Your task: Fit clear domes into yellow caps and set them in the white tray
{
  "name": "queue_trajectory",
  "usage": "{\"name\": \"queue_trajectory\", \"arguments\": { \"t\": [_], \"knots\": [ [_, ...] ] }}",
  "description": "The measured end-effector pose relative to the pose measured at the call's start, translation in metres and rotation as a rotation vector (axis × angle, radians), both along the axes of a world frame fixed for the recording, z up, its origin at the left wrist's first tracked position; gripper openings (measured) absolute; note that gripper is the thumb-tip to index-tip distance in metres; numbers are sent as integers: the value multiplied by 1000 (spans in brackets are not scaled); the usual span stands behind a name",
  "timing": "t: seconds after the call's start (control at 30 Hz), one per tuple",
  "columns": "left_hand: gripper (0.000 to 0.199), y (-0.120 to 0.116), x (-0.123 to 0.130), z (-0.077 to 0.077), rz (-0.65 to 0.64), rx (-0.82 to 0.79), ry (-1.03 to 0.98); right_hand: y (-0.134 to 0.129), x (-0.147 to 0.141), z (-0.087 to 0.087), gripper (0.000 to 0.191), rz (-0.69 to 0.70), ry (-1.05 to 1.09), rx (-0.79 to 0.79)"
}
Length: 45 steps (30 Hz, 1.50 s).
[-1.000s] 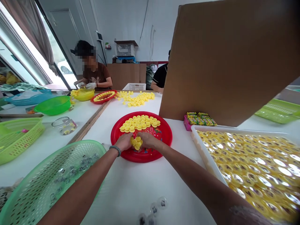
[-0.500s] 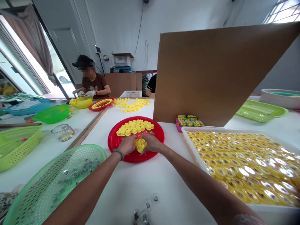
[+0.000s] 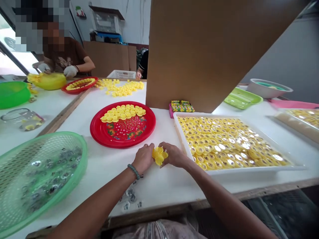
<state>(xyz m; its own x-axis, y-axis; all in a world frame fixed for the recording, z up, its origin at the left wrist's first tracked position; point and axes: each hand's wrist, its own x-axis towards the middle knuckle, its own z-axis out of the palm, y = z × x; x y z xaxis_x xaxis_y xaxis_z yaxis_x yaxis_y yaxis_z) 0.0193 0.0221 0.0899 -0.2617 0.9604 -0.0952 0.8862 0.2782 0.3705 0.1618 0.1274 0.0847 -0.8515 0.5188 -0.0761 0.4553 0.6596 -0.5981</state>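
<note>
Between both hands' curled fingers (image 3: pixel 168 147), yellow cups (image 3: pixel 159 156)

The bunch of small round plastic cups (image 3: pixel 159 156) is showing plain yellow, and the yellow cup rows (image 3: pixel 123 114) on the glossy red round plastic tray (image 3: pixel 151 123) are repeating it. That tray's middle is displaying a print with orange and green motifs. Shiny yellow discs (image 3: pixel 219 139) bearing dark prints are dotting the white rectangular tray (image 3: pixel 239 170). The light-green oval plastic basket (image 3: pixel 84 156) is carrying a pattern of holes. The large cardboard sheet (image 3: pixel 199 56) is showing plain brown; the worktop (image 3: pixel 166 186) is gleaming white.
</note>
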Motion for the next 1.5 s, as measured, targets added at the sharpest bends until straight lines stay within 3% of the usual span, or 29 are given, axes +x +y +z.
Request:
{"name": "queue_trajectory", "arguments": {
  "t": [0.17,0.27,0.37,0.47,0.6,0.7,0.8,0.97,1.1,1.2,1.33,1.5],
  "knots": [
    [44,0,-12,-18,62,-35,32,1,-17,-27,75,4,46,34],
    [58,-4,-25,-18,73,3,33,6,-30,-26,83,6,88,42],
    [56,-16,-32,-19,63,101,-23,1,-27,-19,83,16,133,122],
    [45,-30,-33,-23,88,171,-55,-21,-13,-8,62,28,225,273],
    [30,-42,-34,-27,75,214,-87,-68,-2,-6,24,207,294,246],
    [30,-44,-35,-29,46,248,-84,-97,-4,-15,19,400,207,281],
    [29,-45,-35,-31,0,252,-103,-109,-2,-25,18,475,84,354],
    [26,-53,-29,-29,-78,248,-188,-108,16,-38,13,348,63,388],
    [25,-62,-17,-22,-4,298,-207,-109,21,-44,10,193,128,284],
    [23,-69,-5,-19,-4,192,-256,-109,19,-43,8,77,163,111],
    [18,-76,8,-23,-136,-3,-347,-107,16,-42,21,-29,178,-69],
    [15,-77,13,-31,-84,-48,-350,-107,20,-43,27,-64,169,-86]
  ]
}}
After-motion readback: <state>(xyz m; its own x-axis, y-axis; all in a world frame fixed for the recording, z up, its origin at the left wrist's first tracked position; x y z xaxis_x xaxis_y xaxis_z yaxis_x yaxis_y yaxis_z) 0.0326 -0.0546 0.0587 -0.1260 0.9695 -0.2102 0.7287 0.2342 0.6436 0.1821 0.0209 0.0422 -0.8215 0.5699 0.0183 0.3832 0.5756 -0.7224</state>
